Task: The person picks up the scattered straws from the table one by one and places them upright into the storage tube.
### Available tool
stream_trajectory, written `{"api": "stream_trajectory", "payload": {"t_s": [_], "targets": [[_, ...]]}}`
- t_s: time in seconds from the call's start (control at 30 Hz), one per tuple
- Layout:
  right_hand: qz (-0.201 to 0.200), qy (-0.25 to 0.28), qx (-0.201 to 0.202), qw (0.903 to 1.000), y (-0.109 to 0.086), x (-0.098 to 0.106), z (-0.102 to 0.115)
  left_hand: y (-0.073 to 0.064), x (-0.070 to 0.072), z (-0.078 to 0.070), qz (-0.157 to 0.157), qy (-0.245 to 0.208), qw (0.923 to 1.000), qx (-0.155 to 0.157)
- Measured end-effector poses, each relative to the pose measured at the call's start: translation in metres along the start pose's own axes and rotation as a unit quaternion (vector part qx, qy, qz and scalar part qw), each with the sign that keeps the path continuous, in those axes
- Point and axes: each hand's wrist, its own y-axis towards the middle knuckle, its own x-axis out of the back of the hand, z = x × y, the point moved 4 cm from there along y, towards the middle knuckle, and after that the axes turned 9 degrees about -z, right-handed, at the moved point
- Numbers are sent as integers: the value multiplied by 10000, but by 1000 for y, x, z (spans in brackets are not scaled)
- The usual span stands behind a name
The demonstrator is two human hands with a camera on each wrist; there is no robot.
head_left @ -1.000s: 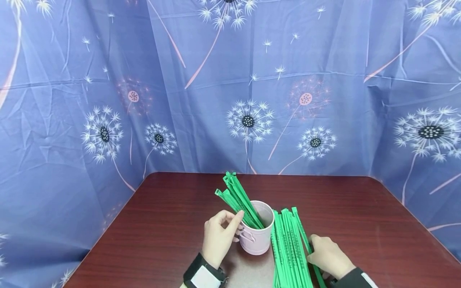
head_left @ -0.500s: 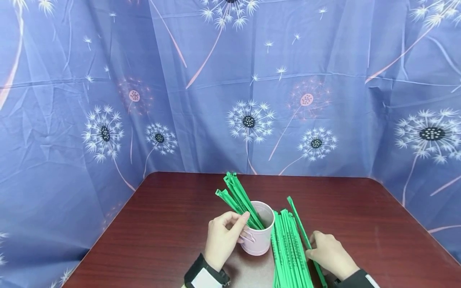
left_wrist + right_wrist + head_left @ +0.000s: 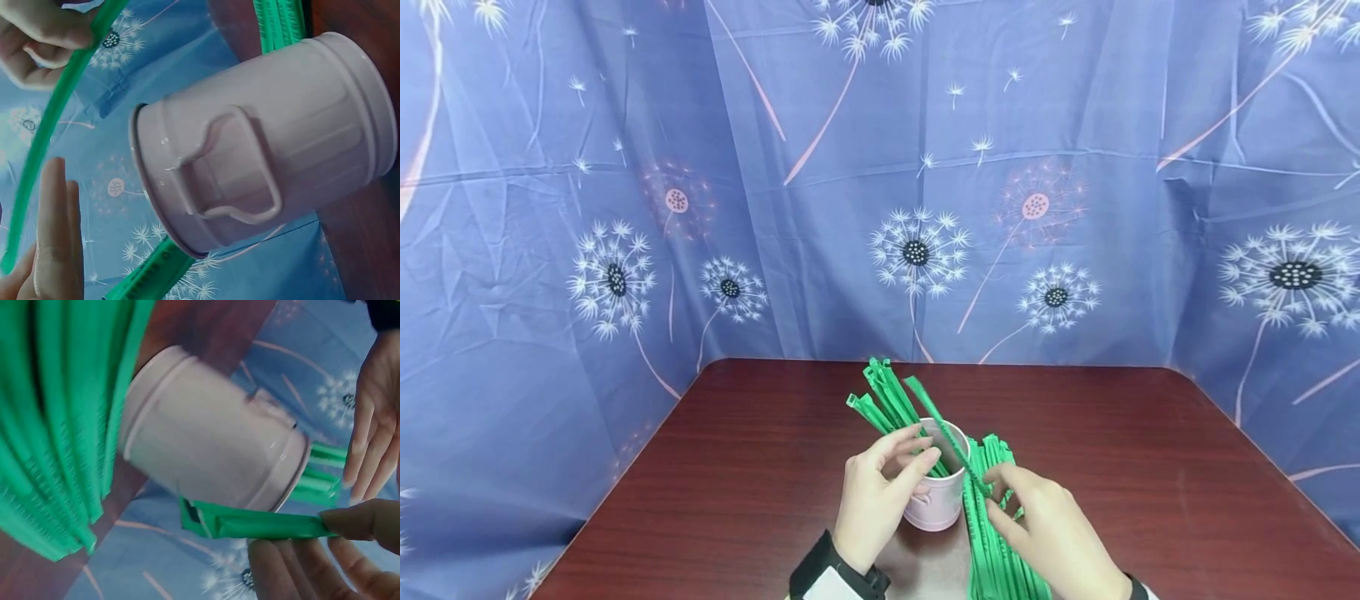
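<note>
A pale pink metal cup [image 3: 934, 507] with a side handle [image 3: 275, 187] stands upright on the table. Several long thin green printed packets [image 3: 891, 396] lean to the left inside it. My right hand [image 3: 1052, 525] pinches one more green packet [image 3: 942, 423] between thumb and fingers; it slants up to the left across the cup's mouth in the head view. At the cup's left side is my left hand [image 3: 880, 496], its fingers extended by the rim and holding nothing. In the right wrist view the left hand [image 3: 378, 419] shows straight fingers beside the packets' ends.
A bundle of green packets [image 3: 1000, 542] lies side by side on the dark red-brown table [image 3: 737, 500], just right of the cup. A blue dandelion-print cloth [image 3: 820, 275] hangs behind and along the sides of the table.
My right hand has lifted a green packet from the bundle's right side and carried it left and up to the cup. My left hand has shifted slightly right and up, its fingers spreading.
</note>
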Motion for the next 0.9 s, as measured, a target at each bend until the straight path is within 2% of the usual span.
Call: {"api": "stream_trajectory", "payload": {"t_s": [0.1, 0.2, 0.4, 0.57, 0.77, 0.9], "targets": [[-300, 131, 677, 9972, -3, -2, 9, -1, 1, -3, -195, -90, 9998, -58], [-517, 231, 1127, 9920, -6, -4, 12, -2, 2, -5, -390, -298, 9987, -97], [-671, 257, 1435, 9870, -7, -5, 13, -1, 1, -9, -497, -901, 9946, -155], [-674, 240, 1314, 9887, -6, -5, 12, -1, 1, -10, -626, -1085, 9917, -274], [-403, 145, 811, 9958, -5, -5, 2, 4, 11, -16, -1164, -1271, 9806, -932], [-183, 25, 487, 9986, -5, -7, -7, 9, 20, -21, -1383, -1365, 9718, -1334]]}}
